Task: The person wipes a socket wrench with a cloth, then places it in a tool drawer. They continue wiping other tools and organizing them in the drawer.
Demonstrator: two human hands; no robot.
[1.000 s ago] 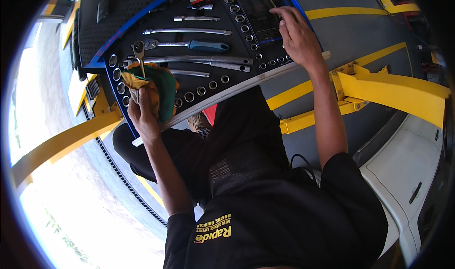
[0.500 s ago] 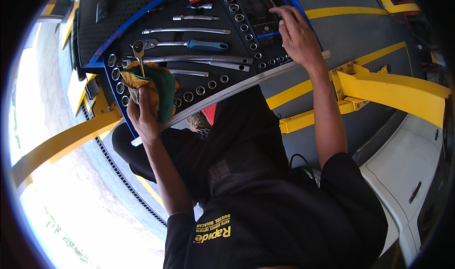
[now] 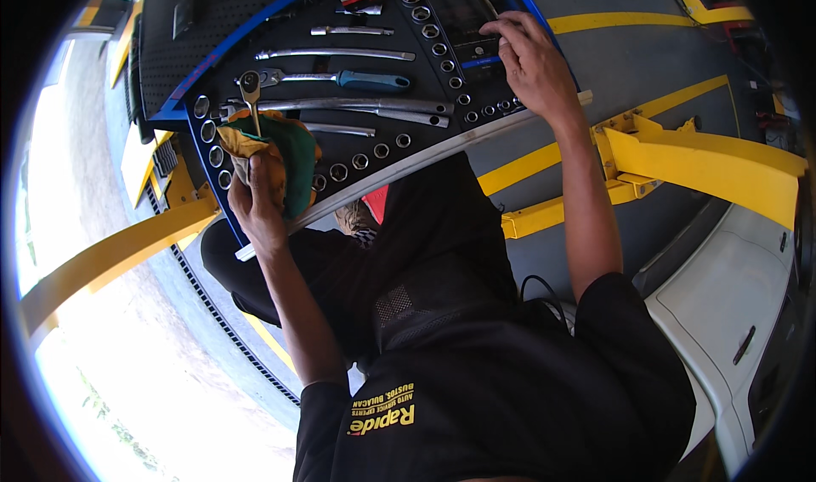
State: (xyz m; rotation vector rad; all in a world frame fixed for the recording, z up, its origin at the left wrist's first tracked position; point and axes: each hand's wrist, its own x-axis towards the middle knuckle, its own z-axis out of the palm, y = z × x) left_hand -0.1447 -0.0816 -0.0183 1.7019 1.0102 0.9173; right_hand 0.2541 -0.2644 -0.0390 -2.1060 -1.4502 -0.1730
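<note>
My left hand (image 3: 257, 206) is closed around a bunched pair of yellow-and-green work gloves (image 3: 297, 163) at the near left of the tool drawer. A ratchet (image 3: 250, 91) stands up out of the same grip, its round head uppermost and its lower handle hidden by the gloves. My right hand (image 3: 537, 70) hovers over the drawer's right side, fingers bent and apart, with nothing visible in it. Its fingertips are at a dark, flat rectangular panel (image 3: 459, 21) with a blue strip; whether they touch it I cannot tell.
Sockets (image 3: 338, 172), a blue-handled ratchet (image 3: 372, 81) and long steel bars (image 3: 374, 105) lie in the drawer's black liner. The grey drawer edge (image 3: 374, 186) runs before my knees. Yellow lift arms (image 3: 705, 155) flank me, and a white car (image 3: 722, 303) stands at right.
My right hand's fingertips have shifted slightly toward me over the dark panel. My left hand, with the gloves and ratchet, has stayed in place.
</note>
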